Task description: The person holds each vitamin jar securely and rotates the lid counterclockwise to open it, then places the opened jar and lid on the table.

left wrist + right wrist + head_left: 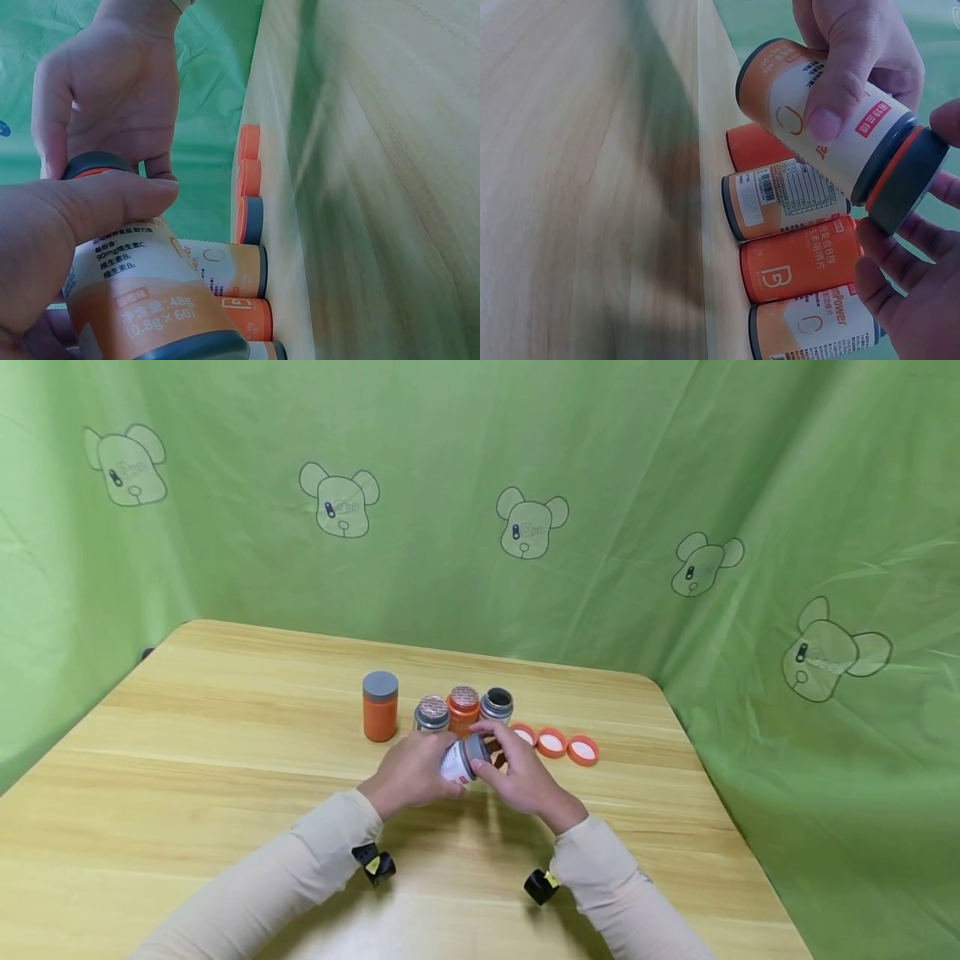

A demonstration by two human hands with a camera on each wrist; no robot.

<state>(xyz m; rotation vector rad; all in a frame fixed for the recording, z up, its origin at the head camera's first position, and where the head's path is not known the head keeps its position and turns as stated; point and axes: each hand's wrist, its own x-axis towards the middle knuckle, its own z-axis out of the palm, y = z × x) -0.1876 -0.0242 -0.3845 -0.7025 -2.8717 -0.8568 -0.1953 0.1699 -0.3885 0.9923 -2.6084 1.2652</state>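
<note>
In the head view my left hand (411, 770) grips a white-and-orange supplement bottle (453, 763) around its body, tilted above the table. My right hand (527, 778) holds the bottle's dark grey cap (909, 180) between thumb and fingers. An orange band shows at the cap's lower edge, and the cap sits over the neck. Just beyond the hands stand a foil-sealed white bottle (432, 713), a foil-sealed orange bottle (464, 703) and a white bottle with a dark open mouth (497, 703). Their printed labels show in the right wrist view.
An orange bottle (380, 717) with its grey lid on stands left of the others. Three removed caps lie in a row to the right, orange rims and white insides up: a near cap (583, 750), a middle cap (551, 742) and one partly behind my right hand. A green curtain (435, 585) surrounds the wooden table (225, 760).
</note>
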